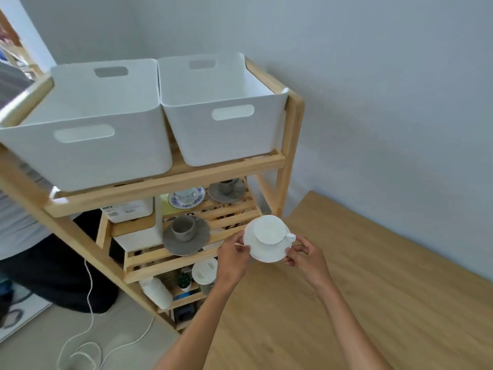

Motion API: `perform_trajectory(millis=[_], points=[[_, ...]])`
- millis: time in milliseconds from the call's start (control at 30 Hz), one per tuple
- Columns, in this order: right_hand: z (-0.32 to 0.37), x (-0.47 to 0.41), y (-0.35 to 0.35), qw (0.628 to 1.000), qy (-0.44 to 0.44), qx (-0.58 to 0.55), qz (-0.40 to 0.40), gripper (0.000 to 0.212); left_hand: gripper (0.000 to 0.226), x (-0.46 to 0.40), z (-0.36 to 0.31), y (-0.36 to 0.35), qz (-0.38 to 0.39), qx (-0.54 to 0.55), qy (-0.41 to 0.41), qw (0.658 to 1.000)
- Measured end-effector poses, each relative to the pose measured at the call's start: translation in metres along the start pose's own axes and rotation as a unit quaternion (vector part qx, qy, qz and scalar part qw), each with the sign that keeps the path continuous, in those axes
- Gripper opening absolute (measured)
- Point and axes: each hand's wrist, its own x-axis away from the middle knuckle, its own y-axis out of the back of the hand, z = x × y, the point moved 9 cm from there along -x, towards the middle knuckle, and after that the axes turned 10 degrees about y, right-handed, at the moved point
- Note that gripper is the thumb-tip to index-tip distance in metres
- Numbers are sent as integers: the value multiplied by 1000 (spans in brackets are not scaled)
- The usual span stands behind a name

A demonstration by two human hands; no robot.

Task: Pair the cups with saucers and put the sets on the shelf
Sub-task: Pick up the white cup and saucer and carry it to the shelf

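A white cup [269,228] sits on a white saucer [269,253], held in the air just in front of the wooden shelf's [170,182] middle level. My left hand [233,256] pinches the saucer's left rim and my right hand [304,253] pinches its right rim. On the middle level stand three sets: a grey cup [182,227] on a grey saucer [186,248] at the front, a blue-patterned cup and saucer [186,197] behind, and another grey cup and saucer [226,189] at the back right.
Two white bins [88,156] [226,134] fill the top level. A white box [128,209] stands at the middle level's left. The bottom level holds a lidded container [204,272], a small plant [184,280] and a bottle [157,291]. A wooden table [373,289] lies at right; a cable [88,329] runs over the floor.
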Motion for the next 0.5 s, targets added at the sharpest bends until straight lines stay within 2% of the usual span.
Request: perform_trajectory(millis=[200,500], points=[[-13,-31,-62,999,-23,28,23,50,41,-44,36,26,-11,6,47,999],[-34,-93,-107,994,-43,85,45,50,41,-109,74,20,-19,-6,98,995]])
